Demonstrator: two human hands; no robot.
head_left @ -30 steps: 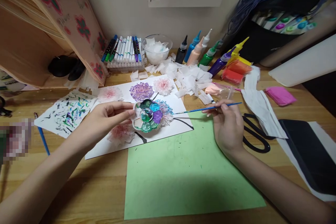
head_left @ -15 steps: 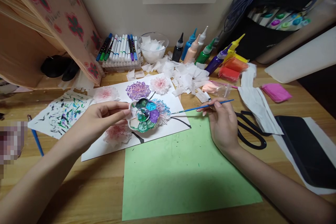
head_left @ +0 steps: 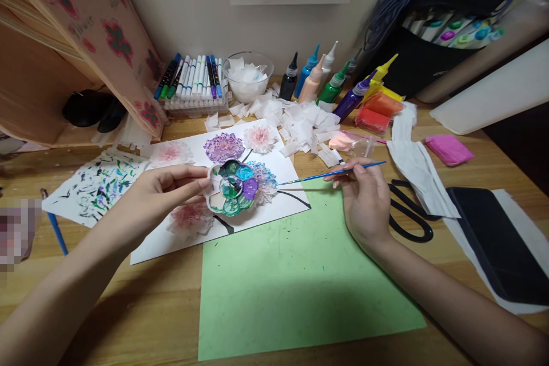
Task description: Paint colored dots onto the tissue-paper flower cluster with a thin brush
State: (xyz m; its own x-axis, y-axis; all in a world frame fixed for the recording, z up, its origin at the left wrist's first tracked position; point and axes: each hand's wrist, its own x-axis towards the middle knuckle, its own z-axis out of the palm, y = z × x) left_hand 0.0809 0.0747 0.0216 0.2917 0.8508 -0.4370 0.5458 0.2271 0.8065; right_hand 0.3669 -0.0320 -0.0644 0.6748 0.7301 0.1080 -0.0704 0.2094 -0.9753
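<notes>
My left hand (head_left: 182, 186) pinches the rim of a flower-shaped paint palette (head_left: 232, 187), whose wells hold green, blue and purple paint. In my right hand (head_left: 364, 197) is a thin blue paintbrush (head_left: 326, 174), its tip pointing left at the edge of a blue-and-pink tissue flower (head_left: 265, 178). Whether the tip touches the petals I cannot tell. The flower is on a white sheet (head_left: 171, 246) with a purple flower (head_left: 223, 147) and several pink ones. The palette is held above this sheet and hides part of it.
Green paper (head_left: 309, 291) lies in front. Torn tissue (head_left: 306, 126), paint bottles (head_left: 331, 91), markers (head_left: 195, 77) and a glass bowl (head_left: 249, 83) stand behind. Black-handled scissors (head_left: 412, 220) and a dark phone-like slab (head_left: 493, 240) lie right. A paint-smeared tissue (head_left: 96, 189) and another brush (head_left: 57, 231) lie left.
The brush and my right hand have shifted very slightly right relative to the palette. My left hand still holds the palette in nearly the same place.
</notes>
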